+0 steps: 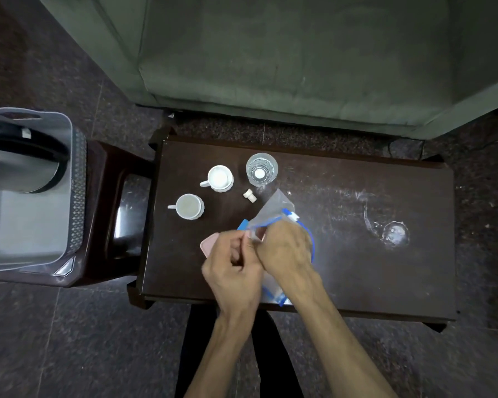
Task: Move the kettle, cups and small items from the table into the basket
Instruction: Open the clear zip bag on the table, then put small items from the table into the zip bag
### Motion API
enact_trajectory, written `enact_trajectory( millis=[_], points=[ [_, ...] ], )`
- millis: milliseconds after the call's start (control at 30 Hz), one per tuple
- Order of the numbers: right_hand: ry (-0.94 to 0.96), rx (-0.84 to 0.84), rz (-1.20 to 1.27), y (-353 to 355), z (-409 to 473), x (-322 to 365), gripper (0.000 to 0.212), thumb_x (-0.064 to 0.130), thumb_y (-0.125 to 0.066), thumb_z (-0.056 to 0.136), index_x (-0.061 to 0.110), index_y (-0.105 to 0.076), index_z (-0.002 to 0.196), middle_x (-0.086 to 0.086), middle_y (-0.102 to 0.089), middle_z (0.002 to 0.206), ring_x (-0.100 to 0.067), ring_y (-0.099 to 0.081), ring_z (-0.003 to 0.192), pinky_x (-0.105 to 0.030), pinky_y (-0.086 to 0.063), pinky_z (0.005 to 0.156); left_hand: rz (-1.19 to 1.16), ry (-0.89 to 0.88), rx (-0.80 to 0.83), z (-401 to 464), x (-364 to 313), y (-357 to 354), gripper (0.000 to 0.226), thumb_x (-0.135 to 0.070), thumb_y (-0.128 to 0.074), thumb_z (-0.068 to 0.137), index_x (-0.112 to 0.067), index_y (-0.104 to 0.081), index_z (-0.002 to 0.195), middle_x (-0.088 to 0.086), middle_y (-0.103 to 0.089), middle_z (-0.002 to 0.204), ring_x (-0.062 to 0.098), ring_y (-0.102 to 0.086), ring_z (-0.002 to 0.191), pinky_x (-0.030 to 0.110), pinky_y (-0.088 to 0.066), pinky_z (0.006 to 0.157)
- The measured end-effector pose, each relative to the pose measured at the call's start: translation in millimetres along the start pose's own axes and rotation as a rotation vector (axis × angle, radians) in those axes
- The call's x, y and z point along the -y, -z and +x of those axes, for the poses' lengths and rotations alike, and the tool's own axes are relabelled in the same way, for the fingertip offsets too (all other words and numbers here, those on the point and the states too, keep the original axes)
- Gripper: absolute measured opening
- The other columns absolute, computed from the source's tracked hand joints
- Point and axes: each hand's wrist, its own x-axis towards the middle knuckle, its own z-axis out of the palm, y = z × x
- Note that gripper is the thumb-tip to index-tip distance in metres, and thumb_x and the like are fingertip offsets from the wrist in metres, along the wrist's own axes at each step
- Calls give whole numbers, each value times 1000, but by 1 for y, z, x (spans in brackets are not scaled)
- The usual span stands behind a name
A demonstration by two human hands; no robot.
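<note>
On the dark table (pixel 357 254) stand two white cups (pixel 219 178) (pixel 188 206), a clear glass (pixel 261 169) and a small white cap (pixel 250 195). A clear zip bag with blue edging (pixel 273 208) lies near the front. My right hand (pixel 285 248) and my left hand (pixel 233 268) both grip the bag's opening. A pink flat item (pixel 209 244) shows under my left hand, partly hidden. The steel kettle with a black handle (pixel 20 165) sits inside the grey basket (pixel 75 193) at the left.
The basket rests on a dark brown plastic stool (pixel 118 214) beside the table's left end. A green sofa (pixel 270 67) stands behind the table. White smears and a wet ring (pixel 394 234) mark the table's right half.
</note>
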Motion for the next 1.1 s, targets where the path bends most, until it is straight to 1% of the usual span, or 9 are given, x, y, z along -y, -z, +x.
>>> enact_trajectory(
  millis=[133, 233, 333, 433, 567, 733, 867, 967, 1100],
  points=[
    [245, 137, -33, 31, -33, 16, 26, 24, -49, 101, 24, -49, 75, 7, -47, 67, -11, -50, 57, -15, -28, 45, 20, 39, 13, 23, 8, 11, 15, -20, -68, 93, -8, -70, 85, -5, -61, 63, 12, -52, 52, 27, -47, 55],
    [404, 266, -14, 49, -52, 26, 14, 18, -40, 110, 21, -52, 103, 13, -34, 72, -9, -45, 58, -11, -33, 54, -68, 73, 31, 29, 2, 15, 17, -29, -67, 93, -15, -69, 84, -11, -61, 61, 5, -50, 51, 18, -44, 55],
    [490, 89, -77, 65, -64, 27, 10, 20, -42, 104, 29, -48, 104, 12, -32, 70, -10, -34, 57, -17, -34, 58, -92, 47, 49, 32, -5, 21, 9, -28, -68, 92, -26, -67, 83, -8, -64, 65, 8, -52, 50, 25, -46, 52],
    [599, 33, -96, 78, -75, 24, 22, 17, -47, 96, 29, -29, 95, 9, -42, 71, -14, -45, 64, -21, -31, 53, -99, 57, 101, 38, -5, 30, 8, -21, -72, 90, -25, -69, 84, -7, -68, 67, 10, -59, 53, 29, -49, 53],
    [739, -237, 107, 71, -83, 12, 19, 26, -62, 93, 31, -44, 96, 6, -64, 72, -24, -60, 59, -39, -48, 52, -134, 158, 59, 46, 5, 46, 31, 2, -72, 88, -28, -70, 81, -13, -73, 71, -3, -63, 61, 17, -50, 59],
    [286, -233, 723, 40, -24, -19, 8, 23, -65, 96, 30, -65, 100, 11, -79, 77, -15, -74, 64, -42, -60, 53, -132, 185, -20, 55, 14, 68, 19, -6, -72, 96, -21, -70, 86, -20, -72, 73, -5, -63, 64, 8, -49, 61],
    [-78, -217, 728, -6, 44, -56, 18, 4, -64, 95, 14, -72, 108, -6, -81, 91, -18, -78, 71, -36, -65, 60, -130, 231, -36, 57, 21, 73, 7, -6, -71, 97, -5, -69, 91, -22, -71, 71, -7, -63, 65, 6, -48, 63],
    [-141, -296, 710, -37, 69, -71, 17, 2, -67, 92, 14, -75, 101, -6, -79, 87, -1, -71, 55, -16, -55, 49, -135, 223, -26, 59, 21, 73, 6, -5, -70, 97, -5, -69, 91, -23, -72, 73, -7, -65, 66, 6, -48, 64],
    [-144, -474, 544, -58, 81, -71, 17, 4, -69, 87, 18, -77, 94, 0, -77, 83, -16, -71, 68, -24, -52, 62, -154, 248, -15, 59, 23, 70, 7, -6, -71, 97, -6, -70, 91, -21, -72, 73, -5, -64, 66, 8, -48, 63]
  ],
)
